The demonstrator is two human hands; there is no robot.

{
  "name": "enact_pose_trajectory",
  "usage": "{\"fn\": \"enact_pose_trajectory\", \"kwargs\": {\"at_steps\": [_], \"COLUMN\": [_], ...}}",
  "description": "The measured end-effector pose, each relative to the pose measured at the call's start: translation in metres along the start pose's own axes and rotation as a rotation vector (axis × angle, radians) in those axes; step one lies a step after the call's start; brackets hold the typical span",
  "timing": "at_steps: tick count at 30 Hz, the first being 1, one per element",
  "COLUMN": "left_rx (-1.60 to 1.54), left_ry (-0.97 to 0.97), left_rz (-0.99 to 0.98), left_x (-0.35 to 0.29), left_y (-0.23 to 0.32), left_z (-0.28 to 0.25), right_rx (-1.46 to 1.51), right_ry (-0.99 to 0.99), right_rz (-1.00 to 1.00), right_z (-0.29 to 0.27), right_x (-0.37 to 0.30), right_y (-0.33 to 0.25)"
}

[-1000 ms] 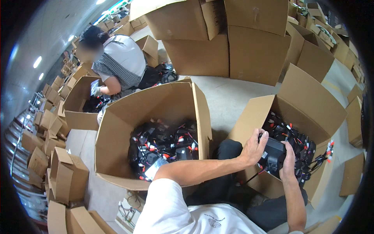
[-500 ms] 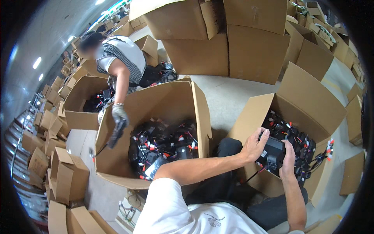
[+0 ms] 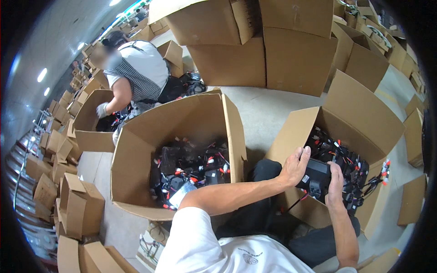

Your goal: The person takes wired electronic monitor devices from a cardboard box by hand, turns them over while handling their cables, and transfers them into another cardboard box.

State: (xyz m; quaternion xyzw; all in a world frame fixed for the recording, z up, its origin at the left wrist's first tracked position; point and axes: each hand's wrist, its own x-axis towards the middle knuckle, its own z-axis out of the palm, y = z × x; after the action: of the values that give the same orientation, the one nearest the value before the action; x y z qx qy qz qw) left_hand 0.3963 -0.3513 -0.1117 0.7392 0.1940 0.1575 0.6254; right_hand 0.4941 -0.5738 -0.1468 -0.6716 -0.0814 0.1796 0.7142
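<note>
Between my left hand point(image 3: 293, 169) and my right hand point(image 3: 335, 184) is a black boxy electronic device point(image 3: 317, 175), held by its two sides. A thin red and black cable point(image 3: 298, 201) hangs down from it on the left. The device is over the near part of an open cardboard box point(image 3: 291, 136) on the right. Inside that box lie several black devices with wires point(image 3: 353, 159) and small red and white connectors. Some of the wires point(image 3: 382, 177) stick out over its right side.
Left of my knees stands a large open carton point(image 3: 132, 170) with similar black devices point(image 3: 214, 157). Beyond it, a gloved co-worker point(image 3: 141, 68) reaches into another box point(image 3: 93, 136). Tall cartons point(image 3: 298, 61) are stacked at the back; more boxes point(image 3: 79, 204) line the left.
The co-worker has let go of a black device into the large carton and drawn the arm back to the far-left box. My hands still hold their device, almost unmoved.
</note>
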Motion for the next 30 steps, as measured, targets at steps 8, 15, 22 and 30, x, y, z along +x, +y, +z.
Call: {"fn": "enact_pose_trajectory", "kwargs": {"at_steps": [8, 15, 22, 30], "left_rx": [-0.012, -0.007, 0.013, 0.003], "left_ry": [-0.050, -0.075, -0.059, -0.083], "left_rz": [-0.019, -0.050, -0.027, -0.034], "left_x": [0.001, 0.000, -0.001, 0.003], "left_y": [-0.006, -0.004, -0.006, -0.011], "left_z": [-0.002, -0.003, -0.003, -0.003], "right_rx": [-0.057, -0.078, -0.104, -0.153], "right_ry": [0.049, 0.042, 0.013, 0.030], "right_rz": [-0.038, -0.034, -0.024, -0.046], "right_z": [0.012, 0.001, 0.003, 0.001], "right_x": [-0.005, -0.002, -0.005, -0.001], "right_y": [-0.015, -0.004, -0.010, -0.005]}}
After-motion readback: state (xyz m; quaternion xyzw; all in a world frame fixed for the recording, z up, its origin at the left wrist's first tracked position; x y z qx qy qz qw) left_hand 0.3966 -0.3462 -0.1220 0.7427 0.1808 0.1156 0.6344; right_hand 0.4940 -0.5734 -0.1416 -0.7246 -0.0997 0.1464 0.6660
